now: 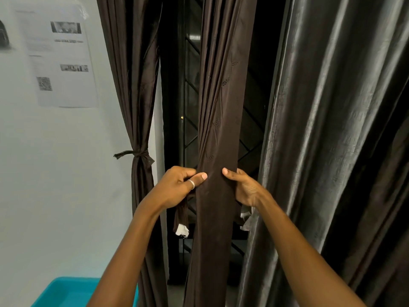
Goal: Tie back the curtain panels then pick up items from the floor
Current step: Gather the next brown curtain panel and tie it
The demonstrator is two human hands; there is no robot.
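Observation:
A dark brown curtain panel (219, 120) hangs gathered in the middle of the head view. My left hand (177, 187) grips its left side, thumb pressed on the front, and holds a brown tie strip (181, 220) with a frayed white end hanging below. My right hand (245, 189) wraps round the panel's right side, and another frayed strip end (245, 214) hangs under it. At the left a second brown panel (137, 85) is bound with a knotted tie (138, 154).
A shiny grey curtain (332, 129) fills the right. A dark window with a metal grille (190, 89) lies behind the panels. White wall with a printed paper sheet (59, 58) stands at the left. A turquoise plastic bin (68, 291) sits at the lower left.

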